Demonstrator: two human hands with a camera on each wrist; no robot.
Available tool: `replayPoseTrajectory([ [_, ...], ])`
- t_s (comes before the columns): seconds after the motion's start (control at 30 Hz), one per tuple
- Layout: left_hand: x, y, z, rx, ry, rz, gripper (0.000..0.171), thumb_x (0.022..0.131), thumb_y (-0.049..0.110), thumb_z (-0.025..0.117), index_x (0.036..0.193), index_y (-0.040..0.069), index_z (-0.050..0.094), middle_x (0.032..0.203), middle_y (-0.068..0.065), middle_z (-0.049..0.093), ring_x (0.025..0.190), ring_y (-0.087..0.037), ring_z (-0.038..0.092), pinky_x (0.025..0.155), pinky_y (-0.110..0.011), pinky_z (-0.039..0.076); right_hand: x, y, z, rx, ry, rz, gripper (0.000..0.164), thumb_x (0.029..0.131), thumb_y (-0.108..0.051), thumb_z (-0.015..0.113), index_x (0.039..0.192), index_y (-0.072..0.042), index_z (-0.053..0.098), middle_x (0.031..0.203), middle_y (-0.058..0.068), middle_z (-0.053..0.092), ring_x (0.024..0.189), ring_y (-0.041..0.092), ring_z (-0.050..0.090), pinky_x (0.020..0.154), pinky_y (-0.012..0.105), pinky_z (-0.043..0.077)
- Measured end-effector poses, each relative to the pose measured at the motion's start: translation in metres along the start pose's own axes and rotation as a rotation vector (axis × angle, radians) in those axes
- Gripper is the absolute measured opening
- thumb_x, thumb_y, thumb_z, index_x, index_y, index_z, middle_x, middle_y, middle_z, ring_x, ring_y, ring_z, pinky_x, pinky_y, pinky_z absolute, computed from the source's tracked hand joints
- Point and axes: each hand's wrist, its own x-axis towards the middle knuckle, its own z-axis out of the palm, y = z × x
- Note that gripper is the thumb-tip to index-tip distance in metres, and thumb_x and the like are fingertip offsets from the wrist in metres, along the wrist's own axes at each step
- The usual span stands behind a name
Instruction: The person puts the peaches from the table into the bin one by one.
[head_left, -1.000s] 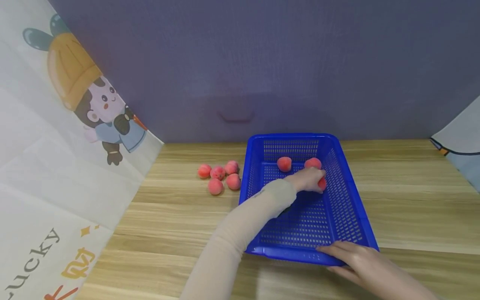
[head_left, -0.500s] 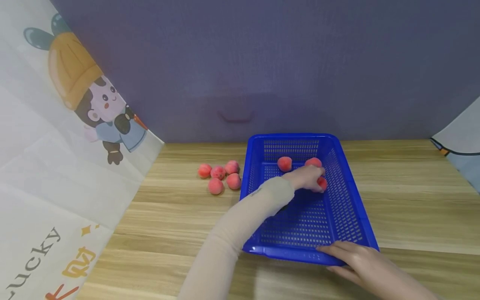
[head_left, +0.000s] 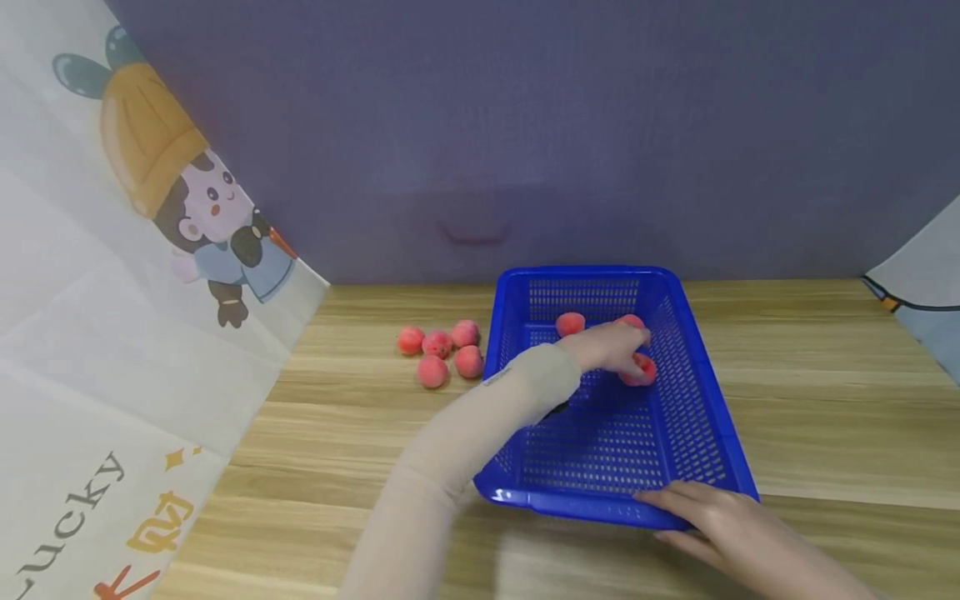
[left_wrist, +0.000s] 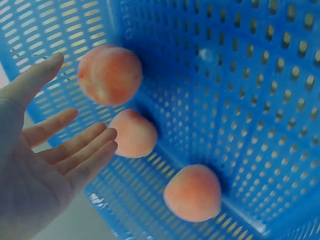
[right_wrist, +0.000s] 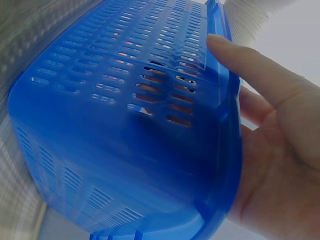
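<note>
A blue perforated plastic basket [head_left: 585,507] stands on the table with three pinkish-red peaches in its far half. My left hand [head_left: 611,343] is inside it, fingers extended, just above the nearest peach [head_left: 640,372]. In the left wrist view the left palm and spread fingers hold nothing; a peach [left_wrist: 110,75] lies beyond the thumb, another peach [left_wrist: 133,134] by the fingertips, a third peach [left_wrist: 193,193] farther off. My right hand [head_left: 712,517] grips the basket's near right rim, thumb against the outer wall in the right wrist view.
Several more peaches [head_left: 437,344] lie grouped on the wooden table [head_left: 360,467] left of the basket. A dark grey panel [head_left: 480,150] rises behind the table. A white printed sheet [head_left: 82,358] slopes along the left side, and a black cable [head_left: 922,307] lies at the right.
My left fingers have come off the nearest peach and straightened, the hand shifting slightly back and left. More of that peach shows. The right hand stays on the rim.
</note>
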Motion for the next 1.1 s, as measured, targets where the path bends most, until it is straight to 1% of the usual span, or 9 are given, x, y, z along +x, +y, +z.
replayPoseTrajectory([
  [0.1,-0.004,0.0,-0.007,0.022,0.002,0.011,0.052,0.08,0.036,0.062,0.124,0.012,0.047,0.118,0.002,0.053,0.106,-0.009,0.049,0.088,-0.018,0.038,0.0,0.0,0.001,-0.018,0.051,-0.027,0.03,0.074,-0.028,0.069,0.101,-0.015,0.065,0.086,-0.007,0.062,0.077,0.014,0.061,0.061,0.033,0.051],
  [0.17,-0.007,0.001,-0.013,0.05,0.011,0.032,0.048,0.081,0.035,0.061,0.12,0.011,0.05,0.115,0.001,0.054,0.104,-0.01,0.05,0.085,-0.02,0.04,-0.001,0.001,0.001,-0.027,0.083,-0.042,0.031,0.072,-0.027,0.07,0.1,-0.015,0.065,0.085,-0.007,0.062,0.077,0.015,0.061,0.061,0.033,0.051],
  [0.27,-0.012,0.001,-0.019,0.097,0.019,0.045,0.041,0.082,0.036,0.059,0.116,0.012,0.052,0.108,0.003,0.054,0.099,-0.009,0.049,0.08,-0.021,0.041,0.0,0.001,0.001,-0.023,0.09,-0.045,0.031,0.072,-0.027,0.07,0.1,-0.015,0.065,0.085,-0.007,0.062,0.076,0.014,0.061,0.06,0.033,0.051],
  [0.47,-0.025,0.005,-0.029,0.144,0.015,0.04,0.032,0.085,0.037,0.055,0.108,0.015,0.053,0.093,0.004,0.048,0.085,-0.009,0.044,0.069,-0.023,0.04,0.0,0.001,0.0,-0.015,0.076,-0.046,0.031,0.073,-0.027,0.07,0.1,-0.015,0.065,0.085,-0.007,0.062,0.076,0.014,0.061,0.06,0.033,0.051],
  [0.7,-0.043,0.005,-0.036,0.175,0.05,0.071,0.023,0.085,0.035,0.057,0.095,0.015,0.054,0.086,0.005,0.048,0.082,-0.008,0.045,0.068,-0.024,0.04,0.001,-0.001,0.0,-0.007,0.023,-0.012,0.029,0.076,-0.028,0.067,0.102,-0.016,0.064,0.086,-0.009,0.061,0.078,0.012,0.061,0.061,0.031,0.051],
  [0.83,-0.054,0.003,-0.039,0.207,0.071,0.074,0.025,0.083,0.036,0.058,0.096,0.015,0.056,0.091,0.004,0.052,0.086,-0.009,0.05,0.074,-0.027,0.044,0.0,0.0,0.0,-0.013,0.038,-0.015,0.03,0.075,-0.028,0.068,0.102,-0.016,0.064,0.086,-0.008,0.062,0.077,0.013,0.061,0.061,0.032,0.051],
  [0.93,-0.061,0.002,-0.04,0.224,0.075,0.06,0.03,0.082,0.039,0.059,0.101,0.016,0.057,0.097,0.001,0.055,0.091,-0.012,0.053,0.078,-0.029,0.045,0.0,0.0,0.0,-0.013,0.034,-0.013,0.03,0.075,-0.028,0.068,0.102,-0.016,0.065,0.086,-0.007,0.062,0.078,0.014,0.061,0.061,0.033,0.051],
  [1.03,-0.067,0.0,-0.042,0.239,0.069,0.048,0.034,0.083,0.038,0.058,0.108,0.016,0.057,0.105,-0.001,0.057,0.096,-0.014,0.054,0.082,-0.029,0.045,0.001,-0.001,0.0,0.0,-0.007,0.01,0.03,0.076,-0.029,0.067,0.103,-0.016,0.064,0.087,-0.006,0.063,0.079,0.015,0.062,0.062,0.033,0.051],
  [1.1,-0.071,-0.001,-0.043,0.244,0.059,0.035,0.038,0.083,0.036,0.058,0.115,0.017,0.054,0.113,-0.002,0.056,0.106,-0.015,0.051,0.088,-0.029,0.042,0.001,-0.001,-0.001,0.011,-0.035,0.026,0.029,0.078,-0.03,0.065,0.104,-0.016,0.064,0.087,-0.007,0.062,0.079,0.014,0.061,0.062,0.032,0.051],
])
